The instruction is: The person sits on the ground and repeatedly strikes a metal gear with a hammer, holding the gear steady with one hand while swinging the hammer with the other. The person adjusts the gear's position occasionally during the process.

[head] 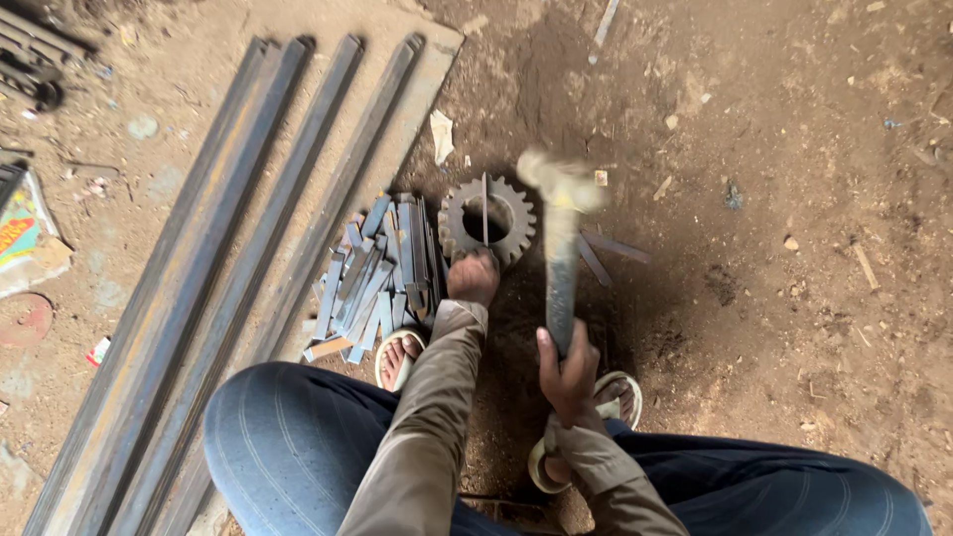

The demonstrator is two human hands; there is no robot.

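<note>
At nine o'clock, at the left edge, a flat printed packet point(22, 233) lies on the dirt floor point(794, 298), with a round rusty disc point(22, 320) just below it. Next come long steel bars point(213, 288), lying side by side on a board point(437, 60) and running from seven o'clock up toward eleven o'clock. Right of them, near the centre, sits a loose pile of short flat metal strips point(372, 278); no box or tray holds them, they rest straight on the ground. Just beside the pile, at twelve o'clock from the hands, a toothed gear wheel point(486, 220) lies flat, and a thin metal strip point(484, 208) stands upright across its hole. The left hand point(473, 278) is closed at the near rim of the gear, apparently pinching that strip's lower end, though the grip itself is hidden. The right hand point(568, 369) is clamped around the handle of a hammer point(561, 238), whose blurred head hangs just right of the gear. Two more strips point(608, 253) lie at three o'clock of the handle. The hands are apart, and sandalled feet show below them.
</note>
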